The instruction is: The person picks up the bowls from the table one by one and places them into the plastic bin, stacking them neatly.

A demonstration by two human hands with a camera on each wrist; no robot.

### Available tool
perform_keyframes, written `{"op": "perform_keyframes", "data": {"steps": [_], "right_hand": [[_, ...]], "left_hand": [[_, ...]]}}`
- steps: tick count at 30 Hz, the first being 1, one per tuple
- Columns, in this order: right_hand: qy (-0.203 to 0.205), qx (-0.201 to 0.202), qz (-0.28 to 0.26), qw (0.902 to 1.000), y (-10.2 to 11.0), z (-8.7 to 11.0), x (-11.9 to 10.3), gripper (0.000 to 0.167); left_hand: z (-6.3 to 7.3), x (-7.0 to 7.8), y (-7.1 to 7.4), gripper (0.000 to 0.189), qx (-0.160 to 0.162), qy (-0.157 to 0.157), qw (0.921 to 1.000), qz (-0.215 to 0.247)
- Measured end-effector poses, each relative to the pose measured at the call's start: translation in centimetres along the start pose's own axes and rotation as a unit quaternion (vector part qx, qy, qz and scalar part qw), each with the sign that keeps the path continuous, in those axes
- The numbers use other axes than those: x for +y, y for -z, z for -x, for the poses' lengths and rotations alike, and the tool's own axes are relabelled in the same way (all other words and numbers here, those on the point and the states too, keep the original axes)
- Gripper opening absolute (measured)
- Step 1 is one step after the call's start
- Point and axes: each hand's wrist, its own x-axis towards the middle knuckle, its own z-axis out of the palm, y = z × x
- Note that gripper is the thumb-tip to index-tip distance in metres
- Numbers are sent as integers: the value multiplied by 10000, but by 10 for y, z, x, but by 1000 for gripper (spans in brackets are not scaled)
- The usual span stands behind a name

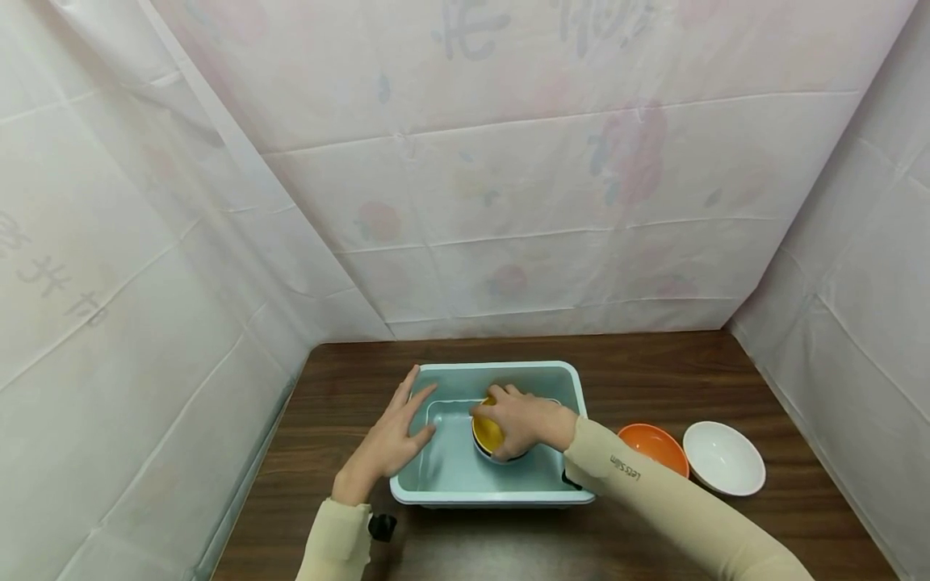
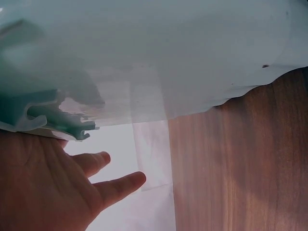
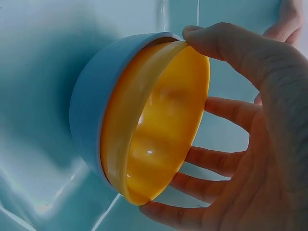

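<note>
A yellow bowl (image 3: 163,120) sits nested inside a blue bowl (image 3: 89,106), its rim standing above the blue one. My right hand (image 1: 526,421) grips the yellow bowl's rim, thumb on one side and fingertips spread along the other. Both bowls are within a pale blue plastic basin (image 1: 494,499); in the head view the hand covers much of them. At the basin's left side is my left hand (image 1: 392,440), its fingers spread and fairly straight over the rim. The left wrist view shows that hand (image 2: 53,183) close against the basin's outer wall, holding nothing.
Right of the basin, an orange bowl (image 1: 654,445) and a white bowl (image 1: 724,458) stand side by side, the orange one partly behind my right sleeve. The dark wood table (image 1: 349,379) is bordered by white printed sheeting (image 1: 523,242) at the back and sides.
</note>
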Motion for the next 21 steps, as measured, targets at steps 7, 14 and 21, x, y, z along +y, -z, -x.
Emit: {"op": "perform_keyframes", "data": {"steps": [7, 14, 21], "right_hand": [[22, -4, 70, 10000, 0, 0, -1, 73], [19, -65, 124, 9999, -1, -1, -2, 74], [-26, -122, 184, 9998, -2, -2, -4, 76]], "left_hand": [[0, 0, 0, 64, 31, -17, 10000, -7], [1, 0, 0, 64, 26, 2, 10000, 38], [1, 1, 0, 64, 49, -27, 10000, 57]]}}
